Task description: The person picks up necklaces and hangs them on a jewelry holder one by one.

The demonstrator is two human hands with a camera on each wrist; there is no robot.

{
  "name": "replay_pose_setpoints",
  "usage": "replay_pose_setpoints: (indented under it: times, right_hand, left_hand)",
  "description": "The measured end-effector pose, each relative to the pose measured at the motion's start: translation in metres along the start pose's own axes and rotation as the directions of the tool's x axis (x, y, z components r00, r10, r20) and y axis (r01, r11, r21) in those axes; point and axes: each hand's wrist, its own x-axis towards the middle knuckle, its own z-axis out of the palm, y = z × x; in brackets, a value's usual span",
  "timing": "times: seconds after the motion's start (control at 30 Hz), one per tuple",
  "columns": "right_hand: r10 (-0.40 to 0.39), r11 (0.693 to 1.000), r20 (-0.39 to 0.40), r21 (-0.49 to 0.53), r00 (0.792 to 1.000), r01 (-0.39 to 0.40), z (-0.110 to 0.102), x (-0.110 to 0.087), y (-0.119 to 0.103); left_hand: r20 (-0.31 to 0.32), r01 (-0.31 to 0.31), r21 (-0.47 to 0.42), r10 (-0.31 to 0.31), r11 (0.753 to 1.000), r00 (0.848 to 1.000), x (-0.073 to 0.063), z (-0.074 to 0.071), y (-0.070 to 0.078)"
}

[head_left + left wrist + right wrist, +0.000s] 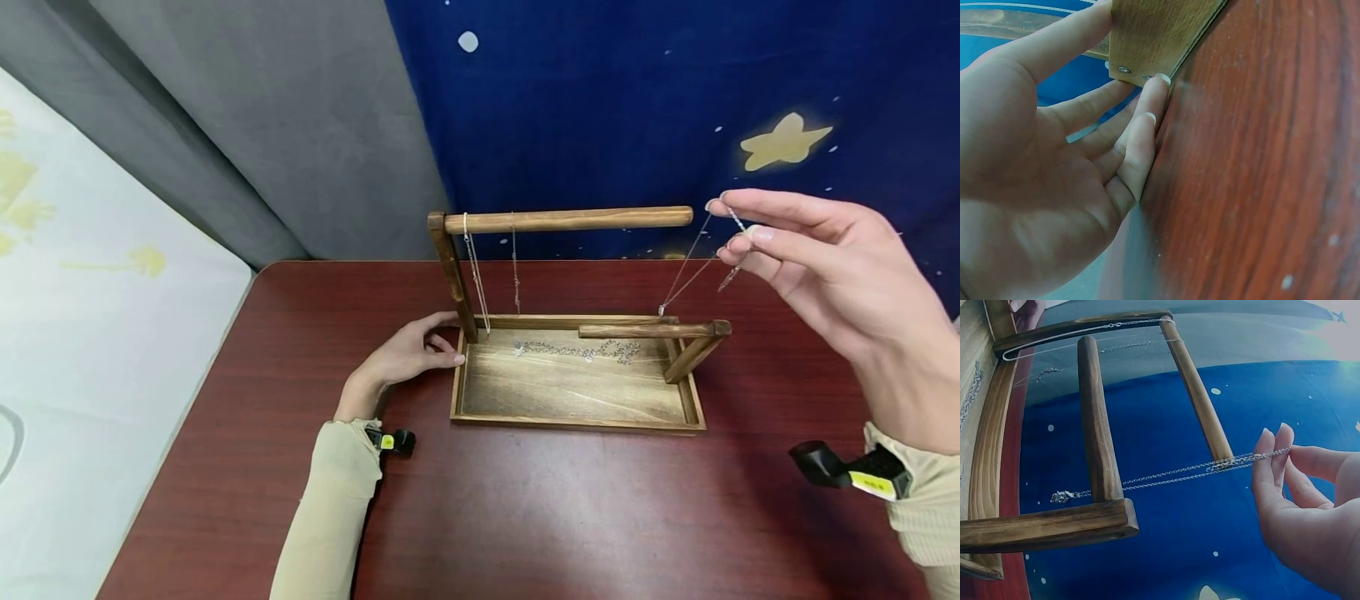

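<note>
My right hand (847,275), raised beyond the right end of a wooden jewelry stand (577,421), pinches a thin silver necklace between thumb and fingers. From there its chain hangs down in a narrow loop, a small sparkling pendant (1063,497) at the bottom, near the stand's lower bar (645,332). At the stand's left end, my left hand (408,354) holds the tray's edge beside the upright post (452,283). In the left wrist view its fingertips (1159,87) lie at the bottom corner of the wood.
Two necklaces hang from the upper bar (570,220), one a pale chain (476,275) near the post. Tangled silver chains (573,350) lie in the tray. The stand rests on a reddish-brown table (585,508), with a blue star-patterned curtain (600,100) behind.
</note>
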Motion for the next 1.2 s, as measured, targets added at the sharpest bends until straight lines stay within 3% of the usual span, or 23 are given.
replay_pose_setpoints:
  times: [0.3,0.7,1.2]
  right_hand:
    - [0.000,1.000,0.031,0.008,1.000,0.000,0.005,0.010,0.003]
    - [0.026,1.000,0.015,-0.003,1.000,-0.026,0.011,0.018,0.005]
    - [0.030,0.999,0.085,0.011,0.996,-0.031,0.016,0.027,0.008]
  left_hand:
    - [-0.004,-0.001,-0.010,0.001,1.000,1.000,0.000,-0.001,-0.001]
    - [-0.002,0.003,-0.020,-0.003,1.000,1.000,-0.002,0.001,0.000]
    - [-0.002,-0.005,-0.026,0.005,1.000,1.000,-0.003,0.001,0.002]
